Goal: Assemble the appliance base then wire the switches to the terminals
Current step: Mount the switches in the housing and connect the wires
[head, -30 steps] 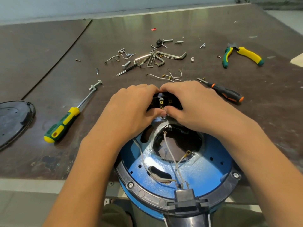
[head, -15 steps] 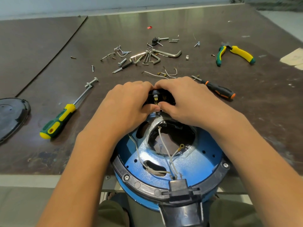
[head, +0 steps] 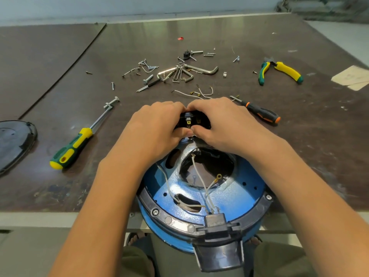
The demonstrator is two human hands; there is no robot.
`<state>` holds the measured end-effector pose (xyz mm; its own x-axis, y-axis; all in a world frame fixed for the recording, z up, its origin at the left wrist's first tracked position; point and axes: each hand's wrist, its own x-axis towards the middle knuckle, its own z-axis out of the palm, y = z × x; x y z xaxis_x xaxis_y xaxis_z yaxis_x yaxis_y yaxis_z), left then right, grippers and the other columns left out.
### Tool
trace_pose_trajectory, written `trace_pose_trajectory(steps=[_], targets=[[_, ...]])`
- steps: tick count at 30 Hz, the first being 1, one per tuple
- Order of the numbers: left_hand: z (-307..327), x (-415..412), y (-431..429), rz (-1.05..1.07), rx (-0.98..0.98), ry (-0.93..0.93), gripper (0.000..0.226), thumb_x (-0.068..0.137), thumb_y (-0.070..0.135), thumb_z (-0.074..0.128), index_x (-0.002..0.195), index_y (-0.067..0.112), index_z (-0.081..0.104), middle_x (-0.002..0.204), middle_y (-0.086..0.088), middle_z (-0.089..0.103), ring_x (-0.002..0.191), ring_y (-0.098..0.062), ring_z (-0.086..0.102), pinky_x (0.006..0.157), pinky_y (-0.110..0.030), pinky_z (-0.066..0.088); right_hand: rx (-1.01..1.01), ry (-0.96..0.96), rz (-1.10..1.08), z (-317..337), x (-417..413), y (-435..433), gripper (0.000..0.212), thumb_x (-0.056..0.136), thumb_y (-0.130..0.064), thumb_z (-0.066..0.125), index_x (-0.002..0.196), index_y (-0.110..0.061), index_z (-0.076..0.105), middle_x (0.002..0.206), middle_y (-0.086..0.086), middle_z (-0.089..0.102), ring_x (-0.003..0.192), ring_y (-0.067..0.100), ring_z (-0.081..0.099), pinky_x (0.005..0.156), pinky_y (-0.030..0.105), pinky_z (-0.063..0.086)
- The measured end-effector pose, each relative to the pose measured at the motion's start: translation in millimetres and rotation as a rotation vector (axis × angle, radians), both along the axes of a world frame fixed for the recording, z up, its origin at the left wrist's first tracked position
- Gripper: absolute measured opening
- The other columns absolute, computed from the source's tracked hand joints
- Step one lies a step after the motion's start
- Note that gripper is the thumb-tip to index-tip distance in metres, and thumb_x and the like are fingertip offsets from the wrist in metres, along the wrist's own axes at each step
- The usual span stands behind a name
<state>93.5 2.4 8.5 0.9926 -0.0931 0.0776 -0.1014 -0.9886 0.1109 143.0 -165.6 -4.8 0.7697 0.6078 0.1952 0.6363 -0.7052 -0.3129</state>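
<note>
Left hand [head: 155,126] and right hand [head: 223,124] pinching black switch block [head: 194,119] — its terminals [head: 188,122] mostly hidden.

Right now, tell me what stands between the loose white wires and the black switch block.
Only the thumbs. The left hand and right hand grip the black plastic switch block, thumbs along its near edge, facing the ring-tipped white wires. Nothing else visible.
</note>
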Motion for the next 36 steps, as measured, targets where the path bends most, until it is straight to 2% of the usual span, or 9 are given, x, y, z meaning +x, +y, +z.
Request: trace_pose_trajectory(steps=[9, 14, 18, 21, 25, 28, 31, 34, 36], targets=[[-1, -4, 2, 0.006, -0.143, -0.024, 0.051, 0.084, 0.051, 0.070, 0.127, 0.026, 0.056, 0.116, 0.004, 0.065, 0.109, -0.021, 0.060, 0.088, -0.045, 0.052, 0.009, 0.077, -0.053, 2, -1, -1, 0.041, 0.088, -0.034, 0.065, 0.127, -0.039, 0.053, 0.121, -0.011, 0.065, 0.116, 0.018, 0.058, 0.088, 0.040, 0.048], [-3, -4, 4, 0.000, -0.155, -0.034, 0.054, 0.085, 0.050, 0.069, 0.131, 0.026, 0.054, 0.120, 0.005, 0.064, 0.111, -0.021, 0.059, 0.089, -0.044, 0.051, 0.077, 0.151, -0.064, 6, 0, -2, 0.057, 0.088, -0.030, 0.070, 0.139, -0.038, 0.045, 0.126, -0.013, 0.064, 0.123, 0.015, 0.056, 0.101, 0.048, 0.047], [-7, -5, 3, -0.002, -0.139, -0.055, 0.051, 0.087, 0.051, 0.066, 0.131, 0.029, 0.051, 0.121, 0.007, 0.060, 0.111, -0.019, 0.058, 0.088, -0.043, 0.052, 0.111, 0.187, -0.051, 6, 2, -2, 0.051, 0.090, -0.036, 0.069, 0.136, -0.038, 0.048, 0.124, -0.014, 0.065, 0.122, 0.013, 0.057, 0.102, 0.049, 0.047], [-7, -5, 4, -0.005, -0.160, -0.056, 0.053, 0.086, 0.052, 0.066, 0.132, 0.030, 0.050, 0.120, 0.007, 0.058, 0.112, -0.018, 0.057, 0.088, -0.044, 0.052, 0.187, 0.201, -0.061, 5, 3, -1, 0.042, 0.092, -0.043, 0.065, 0.131, -0.035, 0.055, 0.117, -0.014, 0.068, 0.112, 0.009, 0.062, 0.097, 0.042, 0.051], [-8, -4, 5, -0.011, -0.164, -0.077, 0.048, 0.085, 0.053, 0.067, 0.127, 0.035, 0.053, 0.115, 0.011, 0.059, 0.108, -0.015, 0.057, 0.080, -0.036, 0.050, 0.477, 0.168, -0.188, 6, 6, -5, 0.021, 0.093, -0.033, 0.066, 0.113, -0.027, 0.067, 0.090, -0.013, 0.071, 0.084, -0.003, 0.065, 0.073, 0.013, 0.050], [-8, -3, 6, -0.025, -0.212, -0.079, 0.045, 0.085, 0.051, 0.069, 0.124, 0.035, 0.055, 0.113, 0.013, 0.059, 0.106, -0.013, 0.057, 0.081, -0.035, 0.051, 0.754, 0.308, -0.297, 9, 12, -14, 0.013, 0.092, -0.019, 0.065, 0.104, -0.023, 0.070, 0.089, -0.001, 0.075, 0.086, 0.012, 0.071, 0.075, 0.031, 0.056], [-9, -3, 8, -0.034, -0.223, -0.076, 0.045, 0.085, 0.051, 0.068, 0.124, 0.035, 0.054, 0.113, 0.014, 0.059, 0.106, -0.012, 0.057, 0.084, -0.039, 0.054, 0.875, 0.490, -0.324, 10, 19, -19, 0.014, 0.092, -0.014, 0.064, 0.100, -0.023, 0.070, 0.087, 0.000, 0.078, 0.083, 0.013, 0.072, 0.068, 0.031, 0.057], [-12, -3, 6, -0.037, -0.202, -0.087, 0.045, 0.087, 0.052, 0.065, 0.126, 0.036, 0.051, 0.114, 0.014, 0.056, 0.106, -0.011, 0.056, 0.080, -0.035, 0.052, 0.740, 0.515, -0.374, 9, 43, -17, 0.015, 0.093, -0.014, 0.061, 0.099, -0.024, 0.070, 0.088, -0.001, 0.078, 0.087, 0.014, 0.071, 0.069, 0.032, 0.058], [-13, -3, 5, -0.044, -0.181, -0.095, 0.044, 0.088, 0.053, 0.063, 0.126, 0.037, 0.050, 0.115, 0.016, 0.055, 0.106, -0.010, 0.055, 0.074, -0.030, 0.045, 0.394, 0.374, -0.387, 6, 67, -9, 0.023, 0.093, -0.010, 0.058, 0.111, -0.019, 0.071, 0.103, 0.002, 0.075, 0.099, 0.019, 0.067, 0.085, 0.034, 0.055]])
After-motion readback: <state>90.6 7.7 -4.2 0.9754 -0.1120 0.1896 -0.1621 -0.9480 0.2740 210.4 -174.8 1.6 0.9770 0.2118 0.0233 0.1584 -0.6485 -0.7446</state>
